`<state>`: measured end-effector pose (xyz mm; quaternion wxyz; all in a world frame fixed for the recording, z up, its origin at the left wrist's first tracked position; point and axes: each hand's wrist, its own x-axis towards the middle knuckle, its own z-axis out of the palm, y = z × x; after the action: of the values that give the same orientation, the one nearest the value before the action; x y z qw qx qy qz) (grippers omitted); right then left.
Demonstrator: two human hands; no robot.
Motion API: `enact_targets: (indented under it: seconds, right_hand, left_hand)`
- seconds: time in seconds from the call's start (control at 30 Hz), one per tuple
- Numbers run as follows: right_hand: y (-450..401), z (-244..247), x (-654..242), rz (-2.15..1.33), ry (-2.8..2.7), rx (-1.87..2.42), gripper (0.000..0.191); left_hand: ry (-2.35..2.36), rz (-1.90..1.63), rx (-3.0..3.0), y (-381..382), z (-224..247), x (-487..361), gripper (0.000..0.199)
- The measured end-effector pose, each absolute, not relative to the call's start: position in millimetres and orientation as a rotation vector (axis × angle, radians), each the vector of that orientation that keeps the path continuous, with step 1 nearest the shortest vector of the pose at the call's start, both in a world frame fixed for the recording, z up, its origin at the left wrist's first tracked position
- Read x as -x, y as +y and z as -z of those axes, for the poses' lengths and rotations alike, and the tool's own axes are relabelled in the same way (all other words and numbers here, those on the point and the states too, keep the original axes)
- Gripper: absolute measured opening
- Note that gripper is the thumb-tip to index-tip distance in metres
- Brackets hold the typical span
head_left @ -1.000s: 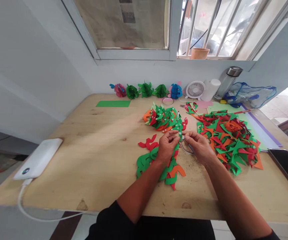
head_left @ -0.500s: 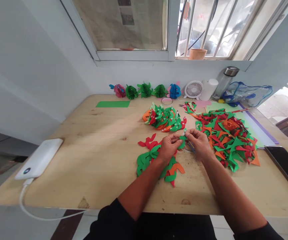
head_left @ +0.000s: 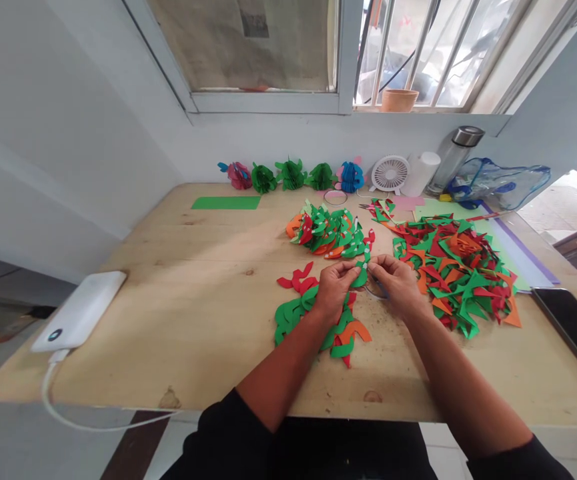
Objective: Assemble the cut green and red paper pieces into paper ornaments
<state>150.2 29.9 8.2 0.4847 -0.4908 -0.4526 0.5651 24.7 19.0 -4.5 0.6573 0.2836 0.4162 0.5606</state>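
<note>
Between the thumb and fingers of my left hand (head_left: 335,287) is a small green paper cutout (head_left: 361,275) with white patches on it. My right hand (head_left: 395,280) is closed in a pinch at the cutout's right edge; whatever its fingertips grip is too small to make out. Under the right hand lies a thin ring (head_left: 374,292), partly covered. Curved green, red and orange paper cutouts (head_left: 291,313) are heaped beneath my left wrist. Beyond my hands, a row of overlapping cutouts with white patches (head_left: 331,230) rests on the table.
Paper scraps (head_left: 461,267) pile up at the right, near a black phone (head_left: 575,330). Along the wall stand folded paper figures (head_left: 291,175), a small fan (head_left: 389,175) and a bottle (head_left: 453,163). A green strip (head_left: 225,203) and white power bank (head_left: 81,310) lie left.
My right fingertips have come down from the cutout's top to its right edge. The left hand still holds the cutout, and more of its upper end shows. The view has tilted slightly.
</note>
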Motion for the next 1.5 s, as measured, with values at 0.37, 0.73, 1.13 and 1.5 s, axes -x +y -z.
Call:
enact_targets:
  seconds: [0.37,0.73,1.13,1.5]
  right_hand:
    - [30.3,-6.4,-151.4,-1.249,-1.26,1.252,0.029]
    - [27.7,-11.3,-147.9,-1.155,-1.299,1.311,0.026]
    - [30.4,-7.4,-151.6,-1.187,-1.264,1.318,0.022]
    - [32.0,-4.9,-152.2,-1.154,-1.309,1.343,0.025]
  left_hand:
    - [0.976,-1.308,-0.686,19.6,5.3,-24.3,0.027]
    - [0.951,-1.302,-0.75,18.4,4.4,-24.5,0.03]
    - [0.91,-1.261,-0.752,18.7,7.0,-24.1,0.03]
    - [0.945,-1.269,-0.829,19.6,6.9,-23.1,0.027]
